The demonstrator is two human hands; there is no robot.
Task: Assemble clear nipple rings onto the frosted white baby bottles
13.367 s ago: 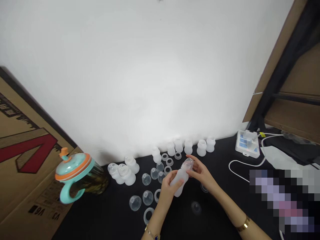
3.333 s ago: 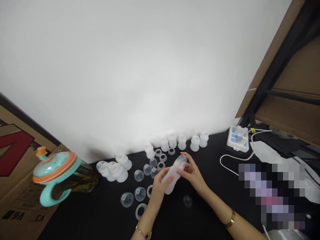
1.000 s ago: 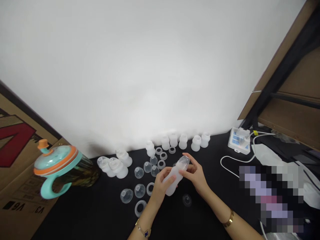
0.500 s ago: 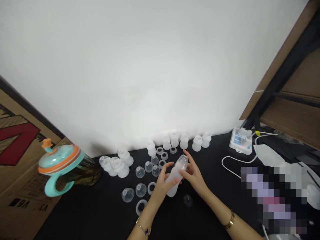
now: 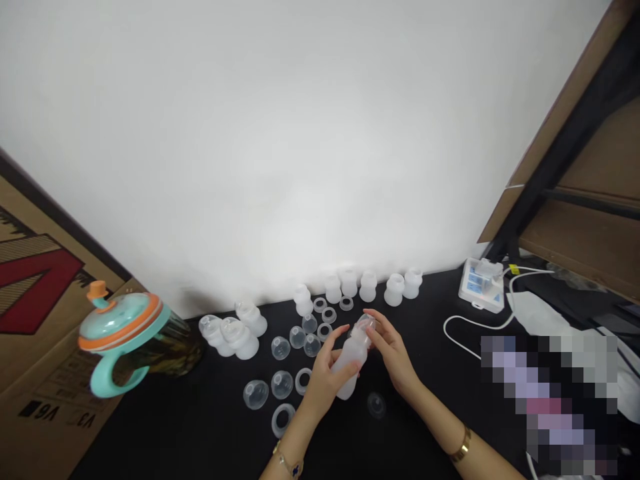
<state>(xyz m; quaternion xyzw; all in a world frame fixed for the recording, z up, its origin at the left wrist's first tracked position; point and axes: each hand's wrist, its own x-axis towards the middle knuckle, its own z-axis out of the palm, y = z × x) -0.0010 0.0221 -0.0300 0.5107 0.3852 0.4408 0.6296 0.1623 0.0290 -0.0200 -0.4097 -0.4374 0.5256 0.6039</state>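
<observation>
My left hand is wrapped round the body of a white, cloudy baby bottle, which leans up to the right. At its top end, the thumb and fingers of my right hand close round a clear cap; the fingers partly hide the cap. On the black table below my right hand lies a small clear nipple-like disc. To the left of my left hand are several clear dome caps and several whitish rings.
White bottle bodies stand along the wall. Several capped bottles are grouped at the left, near a teal-lidded jug of dark liquid. A white power strip and its cable lie at the right.
My right hand's fingers have curled over the bottle's top; the index finger was stretched up beside it before. The bottle's top now sits deeper in that hand. My left hand keeps its hold.
</observation>
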